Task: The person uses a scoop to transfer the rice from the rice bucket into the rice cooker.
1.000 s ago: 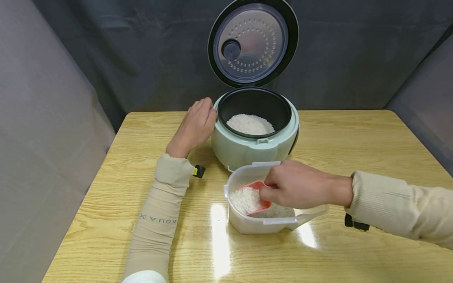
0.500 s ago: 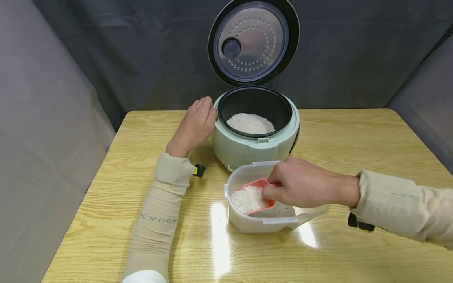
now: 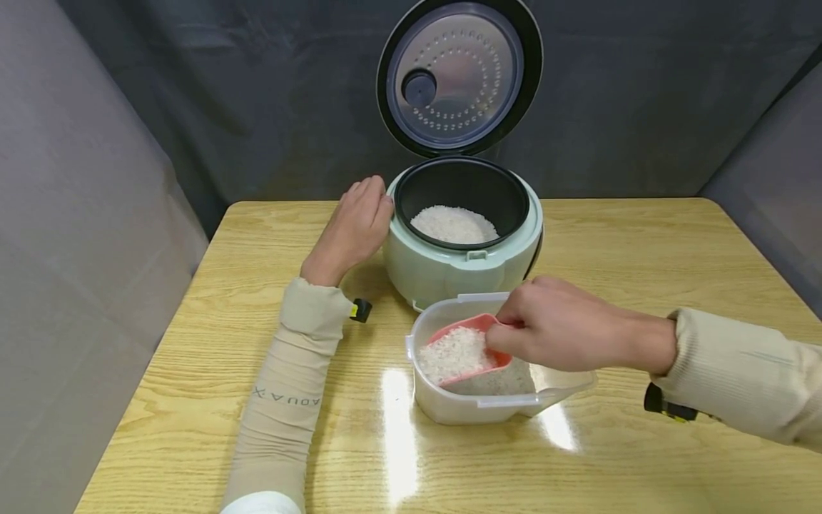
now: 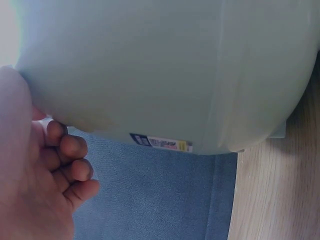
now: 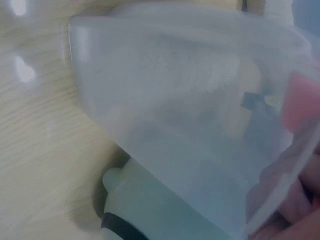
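Note:
A mint-green rice cooker (image 3: 437,275) stands with its lid (image 3: 462,78) raised and white rice (image 3: 454,225) in its black inner pot (image 3: 472,182). My left hand (image 3: 354,225) holds the cooker's left rim; in the left wrist view its fingers (image 4: 75,170) curl beside the wall. In front of the cooker is a translucent container (image 3: 443,410) with rice at its bottom. My right hand (image 3: 565,321) grips a red scoop (image 3: 472,375), heaped with rice, inside the container's upper part. The handle is hidden by the hand; the right wrist view shows the scoop (image 5: 302,102) blurred through the plastic.
The wooden table (image 3: 257,243) carries both vessels, the container very close to the cooker's front. Dark cloth (image 3: 289,93) hangs behind the table, and grey cloth (image 3: 90,235) runs along the left side. The container's spout points right.
My right hand and the scoop have risen and shifted a little right, with more of the heaped rice showing. My left hand, the cooker and the container look unmoved.

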A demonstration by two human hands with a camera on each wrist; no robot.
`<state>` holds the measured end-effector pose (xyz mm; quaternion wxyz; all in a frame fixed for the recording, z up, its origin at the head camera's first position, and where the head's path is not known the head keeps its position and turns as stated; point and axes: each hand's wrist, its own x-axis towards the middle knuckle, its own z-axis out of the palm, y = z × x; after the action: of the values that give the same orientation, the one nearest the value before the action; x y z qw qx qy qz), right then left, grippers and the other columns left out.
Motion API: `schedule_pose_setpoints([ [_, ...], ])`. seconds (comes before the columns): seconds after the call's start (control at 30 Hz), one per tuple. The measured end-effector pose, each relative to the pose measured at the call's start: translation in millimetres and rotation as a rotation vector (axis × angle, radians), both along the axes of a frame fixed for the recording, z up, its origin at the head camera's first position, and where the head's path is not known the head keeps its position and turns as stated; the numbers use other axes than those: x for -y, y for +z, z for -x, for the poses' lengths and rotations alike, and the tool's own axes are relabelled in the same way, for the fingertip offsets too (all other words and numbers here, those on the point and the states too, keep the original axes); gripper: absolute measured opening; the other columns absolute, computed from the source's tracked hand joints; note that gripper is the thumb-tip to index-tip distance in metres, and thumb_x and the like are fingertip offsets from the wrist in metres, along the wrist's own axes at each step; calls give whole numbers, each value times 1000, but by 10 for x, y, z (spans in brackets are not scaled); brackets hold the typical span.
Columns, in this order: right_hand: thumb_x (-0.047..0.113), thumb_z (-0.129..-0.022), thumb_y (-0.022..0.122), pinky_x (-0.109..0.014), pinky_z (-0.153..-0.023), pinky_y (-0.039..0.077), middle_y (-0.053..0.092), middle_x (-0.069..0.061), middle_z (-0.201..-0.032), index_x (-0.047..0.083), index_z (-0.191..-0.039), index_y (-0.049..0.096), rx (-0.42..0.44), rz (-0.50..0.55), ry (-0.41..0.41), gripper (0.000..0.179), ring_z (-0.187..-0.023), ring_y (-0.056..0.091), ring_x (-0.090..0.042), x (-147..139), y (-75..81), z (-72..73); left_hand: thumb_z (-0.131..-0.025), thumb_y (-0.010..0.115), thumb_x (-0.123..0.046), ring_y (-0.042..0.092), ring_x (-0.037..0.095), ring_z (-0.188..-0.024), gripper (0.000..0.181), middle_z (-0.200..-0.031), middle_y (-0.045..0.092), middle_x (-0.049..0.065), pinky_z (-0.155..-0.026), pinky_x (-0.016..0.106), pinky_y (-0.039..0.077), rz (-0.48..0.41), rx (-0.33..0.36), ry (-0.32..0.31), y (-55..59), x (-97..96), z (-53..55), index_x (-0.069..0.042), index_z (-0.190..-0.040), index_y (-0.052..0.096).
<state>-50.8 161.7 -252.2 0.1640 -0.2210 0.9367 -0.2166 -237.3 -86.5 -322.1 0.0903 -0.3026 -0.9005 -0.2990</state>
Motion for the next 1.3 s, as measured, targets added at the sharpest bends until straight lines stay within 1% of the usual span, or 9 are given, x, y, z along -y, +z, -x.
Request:
schedule_pose_setpoints([
  [0.07,22,-92,60,-22,-47,22,32,15,-51,26,-57,60,13,6,-13,35,-47,26,-2,-21,21,-3,-107,32,-23,42,29,-87,25,-87,42,10,-81,35,33,1,2,2,1,1,-1,-6,-95,46],
  [0.17,21,-92,60,-21,-47,21,31,16,-51,25,-56,56,4,16,-24,37,-46,26,-1,-47,45,-16,-107,32,-22,42,29,-87,25,-87,42,10,-81,36,33,0,5,4,0,2,-2,-6,-95,47],
  [0.27,18,-90,60,-20,-47,20,28,18,-51,25,-53,48,-28,20,-30,40,-47,23,0,-69,67,-39,-107,31,-23,42,29,-87,26,-87,42,10,-81,36,33,3,6,5,-2,2,-2,-6,-95,47],
  [0.4,17,-89,60,-21,-48,19,25,19,-51,25,-53,46,-51,25,-50,40,-48,19,0,-103,83,-65,-107,30,-23,42,29,-87,26,-87,41,10,-82,36,32,8,0,4,-9,5,3,-6,-95,46],
  [0.57,15,-87,59,-21,-48,16,24,18,-52,24,-53,43,-49,27,-89,39,-49,17,-1,-151,103,-86,-107,31,-22,41,27,-85,25,-86,40,9,-81,36,32,-1,-4,-4,-17,8,6,-6,-93,45],
  [0.7,15,-89,59,-22,-47,15,24,16,-52,22,-53,42,-36,40,-122,40,-48,17,-2,-200,126,-88,-107,31,-22,41,27,-86,25,-86,40,9,-81,36,32,-5,-3,-6,-18,5,7,-7,-94,45],
  [0.9,18,-94,59,-22,-46,19,28,11,-53,19,-54,48,6,43,-176,41,-47,20,-4,-273,168,-30,-107,32,-22,41,27,-86,24,-86,41,9,-80,35,33,-10,-2,-5,-13,2,14,-7,-94,46],
  [1.0,21,-95,60,-22,-46,20,29,10,-54,17,-54,51,2,51,-187,42,-47,21,-5,-306,182,8,-106,32,-22,42,27,-85,24,-86,41,9,-80,35,33,-15,-2,-6,-16,4,18,-7,-93,46],
  [1.3,21,-95,59,-23,-46,18,27,9,-54,15,-54,50,3,43,-222,41,-47,19,-6,-357,215,88,-107,32,-20,41,27,-84,24,-85,40,9,-79,35,33,-21,-20,-19,-24,4,29,-7,-92,45],
])
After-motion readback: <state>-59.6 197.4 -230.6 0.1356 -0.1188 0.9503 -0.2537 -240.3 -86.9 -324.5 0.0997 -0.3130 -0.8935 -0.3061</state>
